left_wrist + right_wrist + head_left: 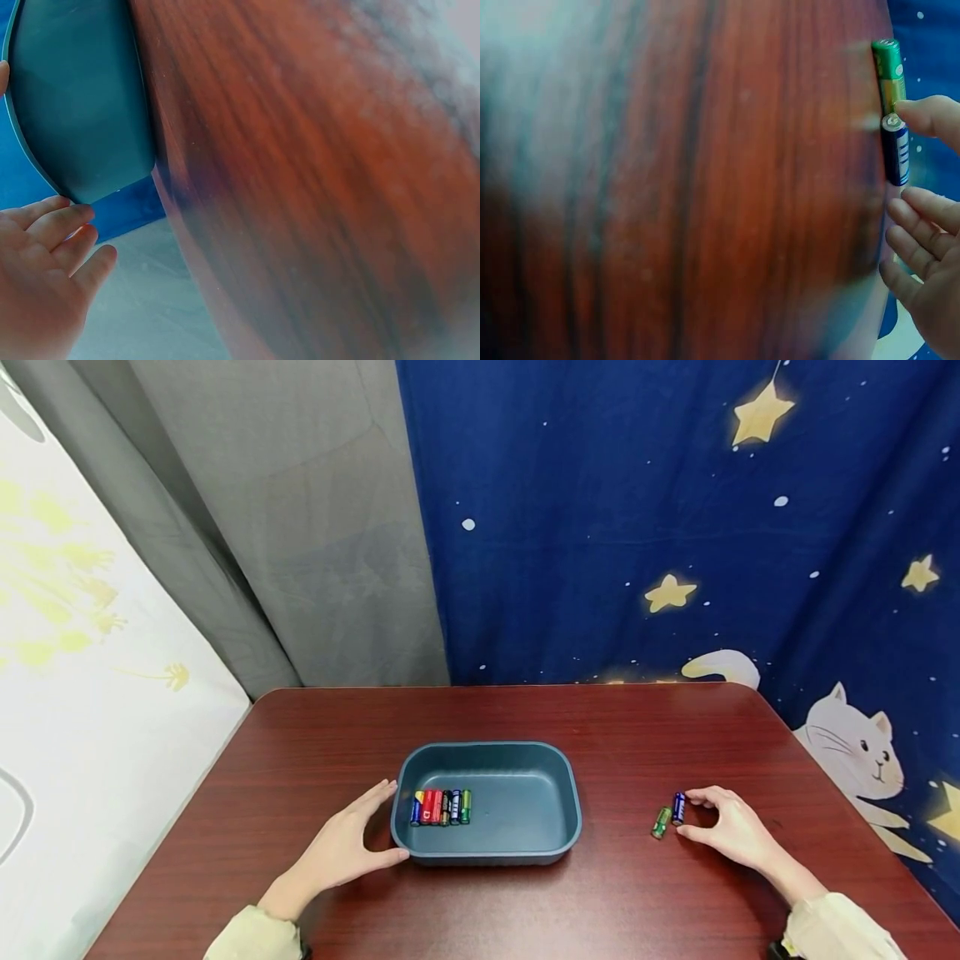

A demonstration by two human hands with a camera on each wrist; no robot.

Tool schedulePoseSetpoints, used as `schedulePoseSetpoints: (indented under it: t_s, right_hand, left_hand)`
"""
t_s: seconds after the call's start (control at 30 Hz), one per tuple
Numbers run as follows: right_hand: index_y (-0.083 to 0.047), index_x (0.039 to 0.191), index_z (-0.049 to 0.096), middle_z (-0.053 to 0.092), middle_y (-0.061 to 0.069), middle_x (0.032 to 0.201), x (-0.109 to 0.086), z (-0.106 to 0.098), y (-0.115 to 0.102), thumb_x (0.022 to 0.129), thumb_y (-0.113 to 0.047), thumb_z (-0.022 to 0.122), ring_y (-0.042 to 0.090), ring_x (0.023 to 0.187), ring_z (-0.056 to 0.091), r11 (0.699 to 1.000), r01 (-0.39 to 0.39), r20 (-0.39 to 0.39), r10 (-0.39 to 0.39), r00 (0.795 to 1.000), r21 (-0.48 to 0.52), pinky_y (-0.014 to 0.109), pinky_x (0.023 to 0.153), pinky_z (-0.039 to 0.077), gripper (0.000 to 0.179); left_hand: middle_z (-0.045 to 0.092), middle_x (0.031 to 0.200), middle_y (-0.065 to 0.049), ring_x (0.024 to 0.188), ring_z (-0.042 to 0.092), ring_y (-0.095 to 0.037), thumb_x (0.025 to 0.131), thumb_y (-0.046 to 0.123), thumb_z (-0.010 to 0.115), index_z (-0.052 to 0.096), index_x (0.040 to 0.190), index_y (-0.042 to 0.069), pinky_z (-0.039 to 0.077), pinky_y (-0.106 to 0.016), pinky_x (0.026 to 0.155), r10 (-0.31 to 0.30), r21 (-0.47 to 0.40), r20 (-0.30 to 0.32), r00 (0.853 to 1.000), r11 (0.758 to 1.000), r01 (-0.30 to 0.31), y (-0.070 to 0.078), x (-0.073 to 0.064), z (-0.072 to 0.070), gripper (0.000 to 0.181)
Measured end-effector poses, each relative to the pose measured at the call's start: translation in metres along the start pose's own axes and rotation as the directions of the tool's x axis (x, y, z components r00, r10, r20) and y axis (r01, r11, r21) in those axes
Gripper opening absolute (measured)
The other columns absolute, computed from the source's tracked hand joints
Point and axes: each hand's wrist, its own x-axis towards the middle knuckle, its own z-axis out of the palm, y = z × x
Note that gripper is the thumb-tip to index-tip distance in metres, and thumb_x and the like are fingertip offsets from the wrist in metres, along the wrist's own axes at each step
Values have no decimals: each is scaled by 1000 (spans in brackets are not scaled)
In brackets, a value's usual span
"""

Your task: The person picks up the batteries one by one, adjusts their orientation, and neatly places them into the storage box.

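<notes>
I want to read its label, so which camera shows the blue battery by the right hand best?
The right wrist view: the blue battery is close and sharp between the right hand's fingertips. The head view shows it small beside the green battery. The left wrist view misses it.

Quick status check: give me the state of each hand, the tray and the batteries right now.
left hand: open, fingers resting against the tray's left wall.
right hand: thumb and fingers curled round the blue battery, at its ends.
tray: upright on the table, holding a row of batteries.
row of batteries: lying side by side at the tray's left end.
blue battery: lying on the table.
green battery: lying on the table, beside the blue one, untouched.
</notes>
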Motion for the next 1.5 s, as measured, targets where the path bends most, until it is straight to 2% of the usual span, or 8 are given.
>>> schedulePoseSetpoints:
  t_s: [0.17, 0.33, 0.57, 0.83, 0.97, 1.2, 1.37, 1.5]
  right_hand:
    - [0, 95, 65, 60, 2, 83, 2, 3, 3, 58, -21, 83, 20, 78, 52, 999, 32, -11, -32, 999, 29, 35, 68, 41, 46]
    - [-3, 96, 65, 60, -1, 85, 5, 2, 1, 60, -23, 82, 21, 80, 53, 998, 58, 7, -58, 998, -6, 33, 69, 41, 44]
    - [-5, 93, 65, 59, -4, 83, 5, 3, 1, 60, -21, 82, 18, 78, 52, 996, 81, -13, -81, 997, -26, 30, 68, 42, 40]
    - [-6, 88, 65, 57, -5, 80, 7, 4, 6, 57, -15, 82, 11, 75, 50, 993, 117, -63, -118, 991, -9, 18, 67, 38, 36]
    - [-6, 88, 65, 59, -4, 80, 10, 1, 4, 58, -15, 81, 12, 75, 52, 993, 115, -75, -114, 991, 11, 17, 67, 38, 35]
    - [-8, 92, 65, 61, -2, 83, 21, -5, -8, 61, -18, 82, 15, 78, 54, 994, 105, -64, -103, 993, 23, 19, 70, 39, 37]
    - [-8, 94, 65, 62, 1, 86, 33, -7, -20, 62, -19, 81, 19, 82, 54, 993, 112, -59, -110, 992, 30, 27, 71, 41, 38]
    - [-8, 96, 64, 62, 2, 88, 46, -8, -33, 63, -19, 81, 20, 83, 55, 988, 148, -54, -146, 988, 44, 33, 72, 43, 38]
  left_hand:
    - [39, 140, -10, 125, 41, -26, 66, 61, 68, 41, 137, 12, 42, -49, 92, -1, 0, 1, 1000, 1000, 1, 0, 0, 0, 90]
    - [39, 140, -10, 125, 41, -26, 66, 61, 69, 41, 137, 13, 41, -49, 92, -2, -1, 2, 1000, 1000, 2, 1, 0, 0, 90]
    - [39, 140, -10, 125, 41, -26, 66, 60, 69, 41, 137, 13, 41, -48, 92, 1, 1, 2, 1000, 1000, -1, 1, 0, 0, 90]
    - [40, 140, -10, 124, 42, -26, 66, 61, 69, 41, 137, 12, 42, -48, 92, 12, 6, -8, 1000, 1000, -12, -1, 1, 2, 90]
    - [40, 139, -11, 124, 42, -26, 66, 61, 69, 41, 137, 12, 42, -48, 91, 15, 12, -18, 1000, 1000, -15, -1, 1, 1, 91]
    - [41, 139, -11, 124, 43, -27, 66, 61, 69, 42, 136, 11, 43, -48, 91, 20, 18, -25, 999, 1000, -20, -1, 1, 2, 90]
    - [41, 139, -11, 123, 43, -27, 66, 61, 68, 43, 135, 11, 42, -48, 91, 23, 24, -30, 999, 999, -22, -1, 1, 2, 89]
    - [42, 138, -11, 123, 44, -26, 66, 61, 69, 44, 135, 11, 42, -48, 91, 28, 33, -36, 999, 999, -27, -1, 1, 2, 89]
